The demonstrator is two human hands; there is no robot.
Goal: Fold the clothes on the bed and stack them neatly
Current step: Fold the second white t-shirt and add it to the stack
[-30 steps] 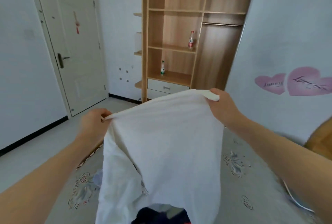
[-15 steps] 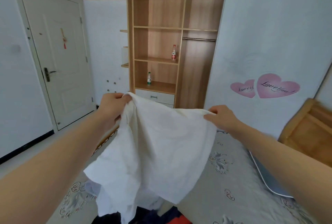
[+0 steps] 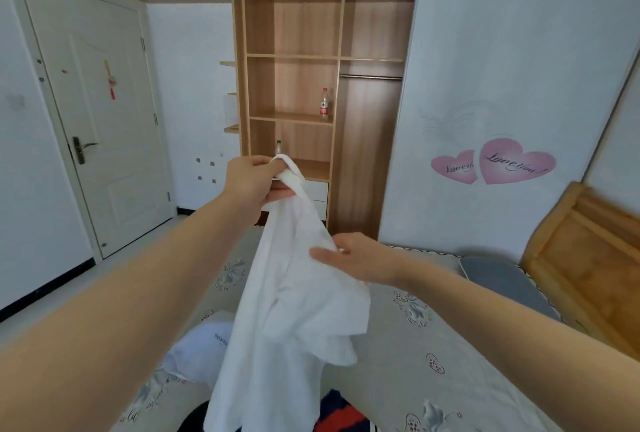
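Left hand: the left hand (image 3: 251,182) is raised, fingers curled round the bunched top of the white garment (image 3: 287,321).
Right hand: the right hand (image 3: 356,258) is lower, and a fold of the cloth is pinched at mid-height.
Garment: it is hung in the air above the bed (image 3: 433,345).
Other clothes: a white piece (image 3: 201,348) and dark clothes (image 3: 341,411) are spread on the bed below.

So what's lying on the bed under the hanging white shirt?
Below the white shirt held by the left hand and right hand, a dark red-and-navy garment and a pale folded piece show. The shirt hides whatever lies between them.
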